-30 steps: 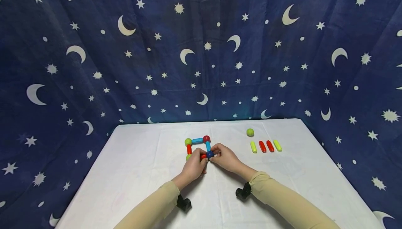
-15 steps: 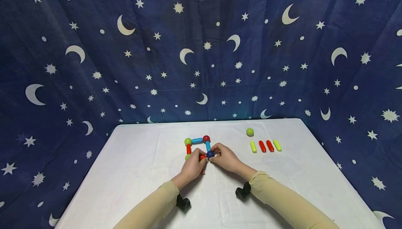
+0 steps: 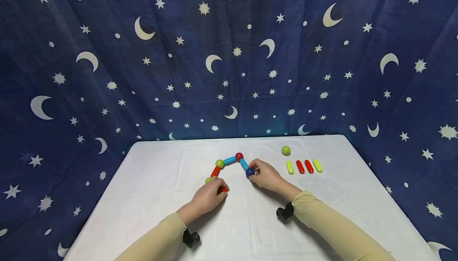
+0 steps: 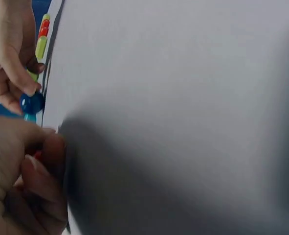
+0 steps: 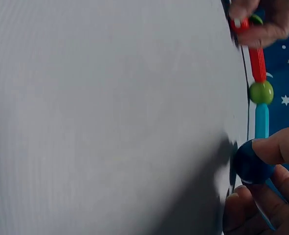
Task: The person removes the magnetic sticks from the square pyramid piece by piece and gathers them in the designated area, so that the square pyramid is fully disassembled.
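A chain of sticks and balls lies bent on the white table (image 3: 161, 213). From the right end it runs: dark blue ball (image 3: 249, 172), light blue stick (image 3: 244, 164), red ball (image 3: 239, 156), light blue stick (image 3: 229, 160), green ball (image 3: 220, 164), red stick (image 3: 215, 172), second green ball (image 3: 208, 180). My right hand (image 3: 266, 175) pinches the dark blue ball between thumb and fingers. My left hand (image 3: 207, 195) grips another red stick (image 5: 239, 24) beside the second green ball, covering most of it. A gap separates this stick's free end from the dark blue ball.
Right of the chain, a loose green ball (image 3: 286, 150) lies behind a row of sticks: yellow (image 3: 290, 167), red (image 3: 299, 167), red (image 3: 309, 166) and yellow (image 3: 317, 165). A dark blue curtain (image 3: 229, 74) with moons and stars hangs behind the table.
The closed four-sided ring has come open between the dark blue ball and the front red stick. My left hand moved left and nearer with the stick; my right hand moved right with the ball.
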Action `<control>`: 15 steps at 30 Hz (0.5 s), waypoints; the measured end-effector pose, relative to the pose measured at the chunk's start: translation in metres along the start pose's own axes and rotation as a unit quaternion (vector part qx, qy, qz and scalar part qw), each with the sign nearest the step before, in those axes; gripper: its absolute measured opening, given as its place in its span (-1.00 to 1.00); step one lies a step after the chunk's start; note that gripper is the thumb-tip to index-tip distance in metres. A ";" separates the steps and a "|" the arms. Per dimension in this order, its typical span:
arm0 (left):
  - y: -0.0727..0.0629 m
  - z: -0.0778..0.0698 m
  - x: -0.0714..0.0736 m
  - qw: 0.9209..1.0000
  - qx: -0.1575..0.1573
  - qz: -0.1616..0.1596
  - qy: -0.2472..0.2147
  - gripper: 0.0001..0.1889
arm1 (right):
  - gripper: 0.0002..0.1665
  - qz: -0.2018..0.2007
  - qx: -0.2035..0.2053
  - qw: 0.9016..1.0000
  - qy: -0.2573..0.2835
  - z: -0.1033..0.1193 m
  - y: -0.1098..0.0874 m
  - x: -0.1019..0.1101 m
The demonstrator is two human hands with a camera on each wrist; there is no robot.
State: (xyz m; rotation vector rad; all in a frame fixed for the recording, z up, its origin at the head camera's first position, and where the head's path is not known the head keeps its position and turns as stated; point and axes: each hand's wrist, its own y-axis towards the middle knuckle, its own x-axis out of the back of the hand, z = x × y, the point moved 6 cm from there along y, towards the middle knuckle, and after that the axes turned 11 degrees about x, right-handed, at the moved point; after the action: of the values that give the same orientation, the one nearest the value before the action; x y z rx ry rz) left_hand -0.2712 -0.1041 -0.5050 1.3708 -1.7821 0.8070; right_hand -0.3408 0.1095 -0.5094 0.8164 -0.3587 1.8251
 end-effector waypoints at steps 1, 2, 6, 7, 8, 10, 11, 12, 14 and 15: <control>-0.002 0.001 0.001 1.000 -0.006 0.008 0.006 -0.91 | -0.62 0.000 -0.002 1.000 -0.008 -0.001 0.000 0.003; -0.003 0.002 0.003 1.000 -0.015 0.016 0.011 -0.92 | -0.63 0.000 -0.005 1.000 -0.016 -0.003 0.000 0.005; -0.005 0.003 0.012 0.998 -0.046 0.038 0.027 -0.97 | -0.63 -0.003 -0.016 0.999 -0.033 -0.008 0.000 0.012; -0.004 0.002 0.015 0.998 -0.051 0.035 0.026 -0.98 | -0.62 -0.003 -0.018 0.999 -0.035 -0.008 0.000 0.012; -0.003 0.001 0.020 0.998 -0.055 0.028 0.022 -0.95 | -0.60 -0.004 -0.019 0.999 -0.036 -0.009 0.000 0.013; 0.000 -0.001 0.032 0.998 -0.063 0.002 0.019 -0.86 | -0.57 -0.006 -0.020 0.999 -0.035 -0.009 -0.001 0.013; 0.002 -0.001 0.038 0.997 -0.069 -0.016 0.024 -0.81 | -0.56 -0.006 -0.021 0.999 -0.035 -0.010 -0.001 0.013; 0.005 -0.001 0.044 0.996 -0.075 -0.033 0.035 -0.74 | -0.55 -0.008 -0.021 0.999 -0.035 -0.010 -0.001 0.013; 0.010 0.003 0.052 0.992 -0.089 -0.060 0.068 -0.63 | -0.56 -0.010 -0.021 0.999 -0.034 -0.010 -0.001 0.013; 0.012 0.006 0.055 0.989 -0.097 -0.068 0.091 -0.58 | -0.57 -0.011 -0.020 0.999 -0.032 -0.010 -0.002 0.012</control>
State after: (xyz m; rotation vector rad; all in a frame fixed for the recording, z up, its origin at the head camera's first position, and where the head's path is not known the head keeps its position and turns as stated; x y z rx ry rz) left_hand -0.2927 -0.1338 -0.4621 1.2363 -1.5644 0.6455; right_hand -0.3454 0.1244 -0.5080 0.8483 -0.4241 1.7697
